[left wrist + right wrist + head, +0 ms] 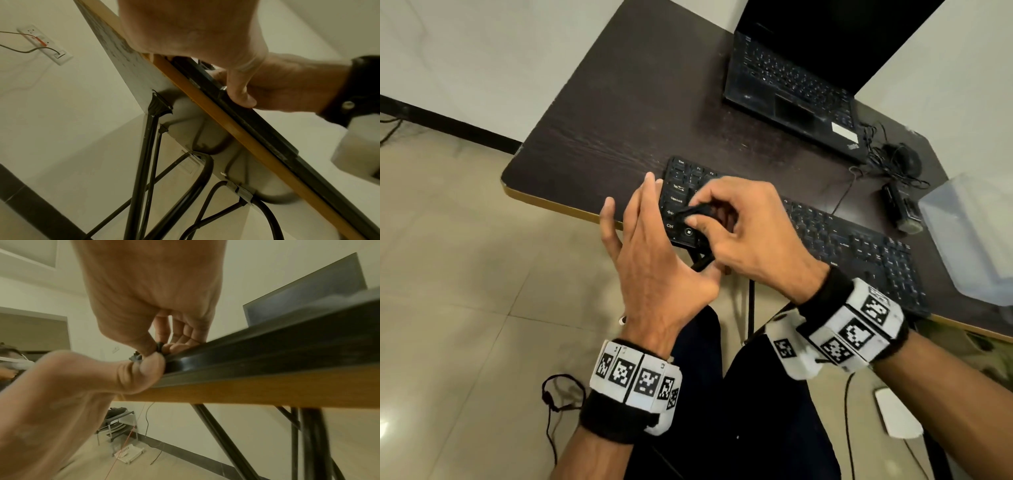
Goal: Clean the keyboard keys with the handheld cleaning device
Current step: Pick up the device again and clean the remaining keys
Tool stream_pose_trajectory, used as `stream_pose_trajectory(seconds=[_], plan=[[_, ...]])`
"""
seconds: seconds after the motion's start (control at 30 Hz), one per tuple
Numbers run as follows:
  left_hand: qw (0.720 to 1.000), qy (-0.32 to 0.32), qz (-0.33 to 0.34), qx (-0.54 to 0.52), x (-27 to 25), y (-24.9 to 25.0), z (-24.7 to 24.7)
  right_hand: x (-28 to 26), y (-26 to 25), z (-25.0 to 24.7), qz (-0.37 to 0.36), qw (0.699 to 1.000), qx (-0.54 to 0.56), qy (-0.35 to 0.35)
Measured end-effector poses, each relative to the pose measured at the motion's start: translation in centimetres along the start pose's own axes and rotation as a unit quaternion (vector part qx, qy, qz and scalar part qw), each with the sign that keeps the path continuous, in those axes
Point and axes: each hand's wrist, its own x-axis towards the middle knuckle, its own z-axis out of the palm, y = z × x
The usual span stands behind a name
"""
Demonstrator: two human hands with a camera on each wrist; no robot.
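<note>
On the black keyboard [825, 236], lying along the near edge of the dark desk [619, 113], the keycaps "Tab", "Caps Lock" and "Ctrl" can be read. The open laptop [791, 78] behind it carries a label too blurred to read. The right hand [743, 229] pinches a small black cleaning device [693, 210] between thumb and curled fingers, its tip on the keys near the keyboard's left end. The left hand [650, 253] lies with fingers straight against that end, its thumb on the front edge.
</note>
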Motion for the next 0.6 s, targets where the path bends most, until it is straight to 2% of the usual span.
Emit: stream_pose_trajectory(seconds=[0.17,0.27,0.4,0.47,0.6], plan=[[1.000,0.010,-0.012,-0.018,0.1,-0.1,-0.1,2.3,-3.0,1.7,-0.065,0.996,-0.062,-0.023],[1.000,0.013,0.006,-0.004,0.1,-0.1,-0.1,1.2,-2.3,0.2,-0.071,0.989,-0.125,-0.045],[0.999,0.015,0.029,0.007,-0.1,-0.1,-0.1,-1.8,-0.1,-1.9,-0.062,0.986,-0.153,-0.031],[0.999,0.016,0.032,0.007,0.0,-0.1,-0.2,-3.3,1.4,-2.8,-0.044,0.987,-0.155,-0.009],[1.000,0.016,0.024,-0.001,0.0,0.1,-0.2,-5.7,4.0,-4.4,0.044,0.992,-0.115,0.030]])
